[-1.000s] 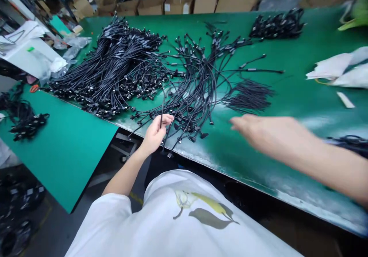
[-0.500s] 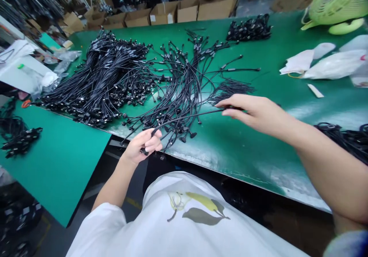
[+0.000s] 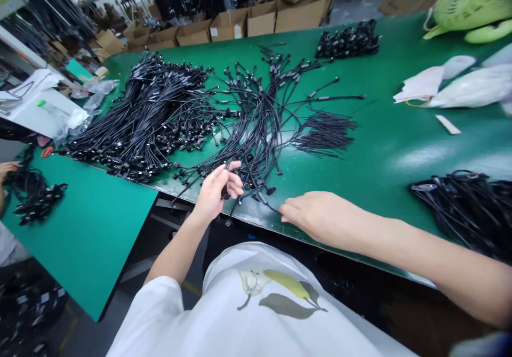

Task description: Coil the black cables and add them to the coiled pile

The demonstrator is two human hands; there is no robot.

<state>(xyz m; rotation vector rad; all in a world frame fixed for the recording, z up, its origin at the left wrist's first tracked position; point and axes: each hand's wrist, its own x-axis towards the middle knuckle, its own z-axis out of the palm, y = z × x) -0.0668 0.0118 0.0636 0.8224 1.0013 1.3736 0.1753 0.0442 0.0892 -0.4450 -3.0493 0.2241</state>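
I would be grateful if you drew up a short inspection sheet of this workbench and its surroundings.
Surface: green workbench, worn pale in patches, with a separate green board at its left corner.
Job's things: tangled black cables with connectors, spread across the bench.
Clutter: white plastic bags and a lime-green object at the far right.
Hands: left hand grips a black cable; right hand is open, fingertips beside a connector.
Cables: coiled black bundles at right and rear.
Surroundings: cardboard boxes behind; a co-worker's hand at far left.
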